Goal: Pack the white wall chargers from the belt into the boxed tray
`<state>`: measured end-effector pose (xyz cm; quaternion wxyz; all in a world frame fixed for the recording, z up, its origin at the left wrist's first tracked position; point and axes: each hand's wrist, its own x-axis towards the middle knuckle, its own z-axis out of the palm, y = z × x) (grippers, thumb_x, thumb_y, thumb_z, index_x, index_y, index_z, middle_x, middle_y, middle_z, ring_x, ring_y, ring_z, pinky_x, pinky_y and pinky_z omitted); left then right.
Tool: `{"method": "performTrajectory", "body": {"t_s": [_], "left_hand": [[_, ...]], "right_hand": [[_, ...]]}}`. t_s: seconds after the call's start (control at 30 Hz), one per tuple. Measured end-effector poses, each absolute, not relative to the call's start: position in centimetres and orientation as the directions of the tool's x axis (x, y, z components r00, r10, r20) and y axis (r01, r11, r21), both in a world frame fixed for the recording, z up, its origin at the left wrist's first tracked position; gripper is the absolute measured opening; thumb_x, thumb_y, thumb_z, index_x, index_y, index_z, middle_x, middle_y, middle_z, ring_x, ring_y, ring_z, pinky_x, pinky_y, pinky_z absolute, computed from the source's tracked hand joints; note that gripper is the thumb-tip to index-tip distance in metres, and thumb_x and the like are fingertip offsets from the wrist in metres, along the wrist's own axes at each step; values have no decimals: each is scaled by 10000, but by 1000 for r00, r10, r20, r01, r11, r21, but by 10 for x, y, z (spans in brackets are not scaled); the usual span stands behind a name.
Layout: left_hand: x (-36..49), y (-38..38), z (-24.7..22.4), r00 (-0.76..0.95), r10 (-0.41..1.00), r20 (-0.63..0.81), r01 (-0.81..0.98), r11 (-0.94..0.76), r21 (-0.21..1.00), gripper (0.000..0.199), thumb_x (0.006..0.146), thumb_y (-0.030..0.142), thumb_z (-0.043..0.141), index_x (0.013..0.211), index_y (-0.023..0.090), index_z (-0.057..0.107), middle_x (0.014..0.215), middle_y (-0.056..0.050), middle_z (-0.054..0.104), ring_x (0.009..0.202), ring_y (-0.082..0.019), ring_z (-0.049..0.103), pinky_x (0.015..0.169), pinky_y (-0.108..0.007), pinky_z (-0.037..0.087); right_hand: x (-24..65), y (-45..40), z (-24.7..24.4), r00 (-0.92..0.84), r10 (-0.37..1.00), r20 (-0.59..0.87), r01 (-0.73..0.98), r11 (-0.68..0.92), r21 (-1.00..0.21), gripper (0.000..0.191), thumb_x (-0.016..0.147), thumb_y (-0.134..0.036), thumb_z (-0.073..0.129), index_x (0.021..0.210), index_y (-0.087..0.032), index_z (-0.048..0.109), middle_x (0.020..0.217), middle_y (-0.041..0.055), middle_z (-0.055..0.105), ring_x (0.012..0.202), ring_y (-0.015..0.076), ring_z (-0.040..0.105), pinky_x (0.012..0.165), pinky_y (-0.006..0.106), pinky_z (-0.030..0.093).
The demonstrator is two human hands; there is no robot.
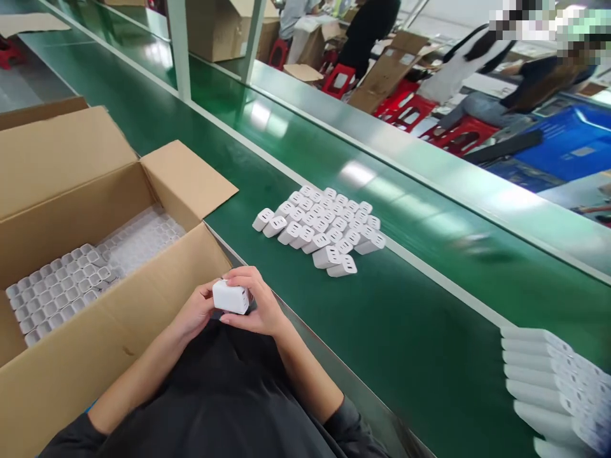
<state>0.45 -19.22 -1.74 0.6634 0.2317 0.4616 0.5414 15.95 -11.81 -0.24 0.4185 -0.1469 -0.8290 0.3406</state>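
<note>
At left, rows of white pieces [60, 286] are held in an open carton [143, 324], beside what may be a clear plastic tray [143, 240]. Near the carton's corner, a white block [228, 298] is pinched between left hand [196, 312] and right hand [260, 302]. Similar blocks [321, 224] are clustered on the green belt [396, 337]; farther right, another group [532, 374] is lined up.

You are on a factory floor, shown by the long green surface [363, 331] before you, its cluster of identical white units [321, 240], the open carton [143, 318] at your left, and people [372, 32] on red stools [477, 127] beyond.
</note>
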Motion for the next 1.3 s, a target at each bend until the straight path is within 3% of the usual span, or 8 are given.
{"method": "performTrajectory", "body": {"t_s": [0.1, 0.2, 0.33, 0.53, 0.67, 0.83, 1.0, 1.3], "left_hand": [[-27, -203, -3, -225, 973, -46, 37, 55, 998, 128, 755, 306, 737, 778, 185, 702, 859, -36, 565, 836, -168, 543, 743, -277, 475], [-58, -220, 14, -265, 901, 343, 684, -75, 726, 121, 885, 228, 581, 812, 199, 673, 852, -36, 530, 806, -160, 521, 740, -297, 458], [-83, -240, 31, -149, 870, 469, 928, -42, 371, 147, 934, 147, 504, 903, 186, 642, 879, -46, 530, 840, -171, 516, 751, -308, 471], [-103, -253, 39, -156, 884, 442, 973, 62, 220, 243, 955, 126, 439, 753, 167, 569, 831, -51, 526, 815, -185, 494, 686, -309, 485], [-117, -266, 43, -254, 874, 414, 954, 155, 257, 276, 979, 167, 410, 778, 170, 599, 847, -61, 551, 824, -190, 525, 685, -314, 485], [-168, -324, 40, -515, 767, 383, 823, 317, 471, 298, 970, 345, 523, 1220, 204, 604, 1172, -77, 626, 1068, -196, 603, 924, -314, 494], [-232, -412, 4, -887, 369, 276, 451, 819, 355, 358, 952, 429, 477, 1124, 188, 677, 1134, -98, 694, 1048, -268, 634, 813, -346, 487], [-240, -422, -12, -986, 142, 92, 167, 905, 392, 284, 898, 421, 549, 1066, 254, 706, 884, -12, 734, 768, -182, 657, 630, -270, 420]], "right_hand": [[158, -115, 2, -614, 546, 570, -30, 705, -708, 559, 840, -525, 668, 1287, -248, 478, 1238, 142, 596, 1163, 295, 572, 950, 507, 511], [150, -112, 14, -634, 505, 586, -18, 748, -663, 423, 898, -381, 615, 1288, -260, 504, 1226, 133, 600, 1157, 289, 574, 952, 517, 511], [110, -111, 37, -763, 325, 559, -38, 840, -541, 350, 902, -299, 629, 1243, -262, 557, 1235, 123, 602, 1125, 266, 599, 935, 465, 538], [27, -126, 57, -919, 120, 376, 30, 971, -237, 177, 963, -201, 498, 1065, -168, 639, 1226, 146, 631, 999, 244, 624, 842, 399, 557], [-8, -131, 55, -976, 27, 215, 11, 997, -73, 154, 942, -125, 492, 914, -153, 641, 1133, 154, 661, 898, 246, 622, 706, 375, 548], [-52, -99, 48, -962, -165, 216, -187, 979, -85, 119, 936, -194, 575, 885, -182, 681, 1190, 109, 655, 922, 216, 625, 685, 337, 542], [-122, -70, 35, -919, -345, 192, -366, 927, -87, 156, 940, -232, 588, 881, -200, 729, 1189, 95, 651, 944, 203, 622, 685, 328, 543], [-235, -116, -99, -523, -825, -214, -838, 544, -46, 190, 908, -126, 603, 797, -141, 757, 1396, 118, 579, 1200, 255, 577, 926, 414, 512]]}}
